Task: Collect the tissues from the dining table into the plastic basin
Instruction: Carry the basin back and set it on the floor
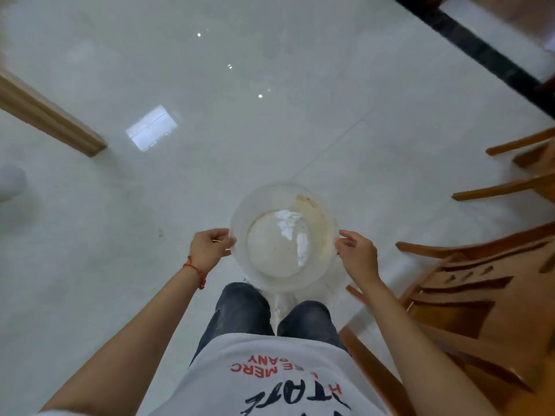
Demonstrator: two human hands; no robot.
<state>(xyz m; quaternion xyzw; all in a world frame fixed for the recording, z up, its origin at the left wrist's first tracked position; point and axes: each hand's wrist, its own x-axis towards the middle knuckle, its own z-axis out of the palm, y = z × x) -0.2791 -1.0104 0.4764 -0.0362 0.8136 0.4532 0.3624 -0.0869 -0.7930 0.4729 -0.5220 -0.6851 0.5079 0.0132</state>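
Plastic basin point(283, 235), clear and round: centre of the frame, just below middle, between your two hands, above the white tiled floor point(270, 100). Left hand point(210, 250), red string at the wrist: fingers curled on the basin's left rim, grasping it. Right hand point(357, 256): fingers spread at the right rim, touching it; firm grip cannot be told. Tissue point(288, 220), white, crumpled: inside the basin. Wooden chairs point(480, 295): right edge of the frame.

Glossy white tiled floor point(270, 85) mirrors a window (a bright rectangle) and ceiling lights; wooden chairs point(480, 289) stand right, wooden trim point(45, 115) left.
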